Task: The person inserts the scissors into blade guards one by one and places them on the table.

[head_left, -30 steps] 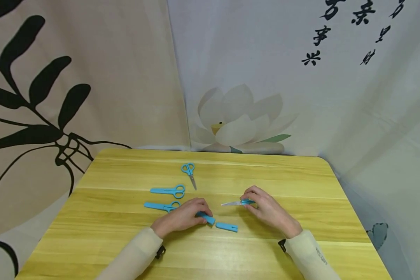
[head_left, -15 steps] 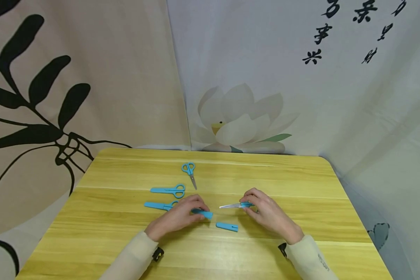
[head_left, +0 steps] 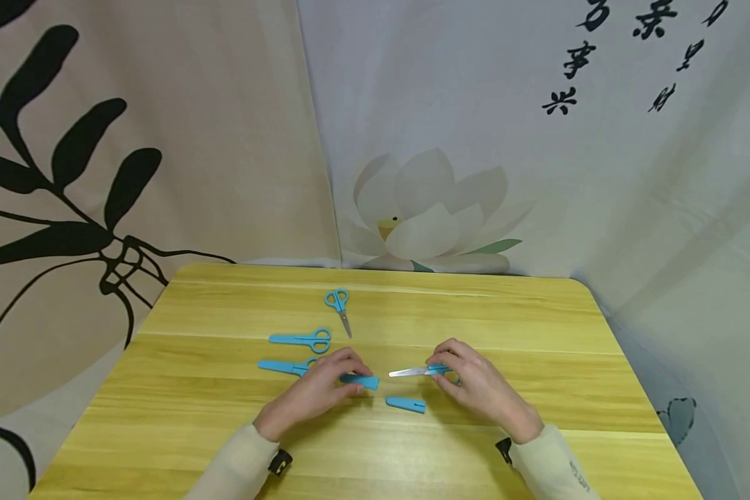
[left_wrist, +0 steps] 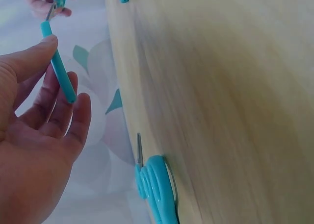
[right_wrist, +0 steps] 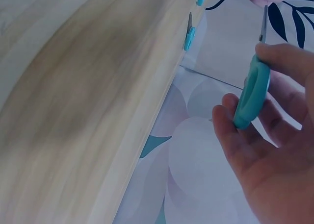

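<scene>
Bright head view, soft shadows, faint glare on table, hazier wrist views

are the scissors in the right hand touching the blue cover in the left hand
Apart. In the head view, a clear gap separates the tip of the scissors in the right hand from the blue cover in the left hand.

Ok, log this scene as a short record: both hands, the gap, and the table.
Left hand: holds a sheath
Right hand: holds bare scissors by the handles
Gap: blade tip points at the sheath, apart in the head view
Table, near: loose sheath
Table, far: unsheathed pair
Table, left: two sheathed pairs, one partly hidden by the left hand
</scene>
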The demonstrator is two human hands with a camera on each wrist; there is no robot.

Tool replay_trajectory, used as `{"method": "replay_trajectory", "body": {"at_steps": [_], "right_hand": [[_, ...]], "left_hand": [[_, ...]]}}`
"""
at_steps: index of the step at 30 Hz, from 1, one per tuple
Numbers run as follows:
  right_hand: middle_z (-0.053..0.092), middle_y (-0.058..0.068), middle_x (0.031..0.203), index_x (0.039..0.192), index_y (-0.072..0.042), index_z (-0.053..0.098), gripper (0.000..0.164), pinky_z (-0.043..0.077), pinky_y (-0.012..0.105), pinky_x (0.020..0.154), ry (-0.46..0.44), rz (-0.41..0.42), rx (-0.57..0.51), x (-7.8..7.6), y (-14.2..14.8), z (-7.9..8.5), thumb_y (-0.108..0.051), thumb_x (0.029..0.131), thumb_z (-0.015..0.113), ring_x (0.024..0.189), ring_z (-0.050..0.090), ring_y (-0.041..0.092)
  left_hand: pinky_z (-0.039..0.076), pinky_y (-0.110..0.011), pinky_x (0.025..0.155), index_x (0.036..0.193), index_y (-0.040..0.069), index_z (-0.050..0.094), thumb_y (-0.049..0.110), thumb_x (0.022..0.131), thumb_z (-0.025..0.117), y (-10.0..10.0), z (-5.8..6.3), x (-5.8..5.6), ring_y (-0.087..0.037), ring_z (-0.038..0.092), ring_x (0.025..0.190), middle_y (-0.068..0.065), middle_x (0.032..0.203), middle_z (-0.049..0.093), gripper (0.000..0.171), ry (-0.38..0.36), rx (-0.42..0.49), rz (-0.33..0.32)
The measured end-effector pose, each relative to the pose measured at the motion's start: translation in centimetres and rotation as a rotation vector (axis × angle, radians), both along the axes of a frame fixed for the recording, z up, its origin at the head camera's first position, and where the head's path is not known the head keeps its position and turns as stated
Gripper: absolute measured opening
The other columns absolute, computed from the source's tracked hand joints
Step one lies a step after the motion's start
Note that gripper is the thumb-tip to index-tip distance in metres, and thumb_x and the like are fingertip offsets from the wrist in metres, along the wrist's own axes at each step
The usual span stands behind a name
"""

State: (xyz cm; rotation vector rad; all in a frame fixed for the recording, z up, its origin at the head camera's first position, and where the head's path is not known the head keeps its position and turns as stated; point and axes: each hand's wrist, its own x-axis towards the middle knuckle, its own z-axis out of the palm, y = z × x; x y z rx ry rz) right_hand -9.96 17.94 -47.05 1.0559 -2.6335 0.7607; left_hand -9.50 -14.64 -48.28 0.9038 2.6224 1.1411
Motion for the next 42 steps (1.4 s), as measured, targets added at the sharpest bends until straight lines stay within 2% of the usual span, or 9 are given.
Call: {"method": "replay_trajectory", "body": {"at_steps": [12,21,31,42], "right_hand": [[0.063,-0.003,0.112,0.104,-0.011,0.075,0.02,0.058,0.033,0.081,0.012,0.017,-0.028,0.2,-0.6,0.0,-0.007,0.087,0.085,0.096,0.063,0.012],[0.063,-0.003,0.111,0.104,-0.011,0.075,0.022,0.058,0.033,0.081,0.044,0.036,-0.052,0.4,-1.2,0.1,-0.007,0.085,0.086,0.097,0.063,0.012],[0.063,-0.002,0.113,0.105,-0.011,0.075,0.02,0.057,0.033,0.082,0.021,0.047,-0.037,0.6,-1.5,-0.1,-0.008,0.087,0.084,0.097,0.063,0.013],[0.064,-0.001,0.112,0.104,-0.01,0.075,0.021,0.057,0.031,0.08,0.052,0.035,-0.021,0.5,-1.9,-0.2,-0.009,0.086,0.086,0.095,0.063,0.013]], "left_hand": [[0.054,-0.039,0.084,0.114,0.02,0.076,0.011,0.094,0.077,0.0,0.3,0.9,-0.013,0.058,0.1,0.011,0.111,0.061,0.023,0.061,0.059,0.042],[0.038,-0.032,0.082,0.112,0.022,0.076,0.01,0.092,0.079,0.4,0.1,1.4,-0.013,0.058,0.099,0.014,0.111,0.061,0.024,0.088,0.058,0.091],[0.04,-0.033,0.083,0.113,0.023,0.076,0.01,0.092,0.079,0.4,-0.1,1.5,-0.009,0.059,0.1,0.015,0.109,0.061,0.025,0.106,0.084,0.11],[0.041,-0.035,0.083,0.113,0.022,0.076,0.012,0.092,0.08,0.8,0.2,1.8,-0.007,0.059,0.098,0.016,0.109,0.059,0.023,0.141,0.038,0.162]]}}
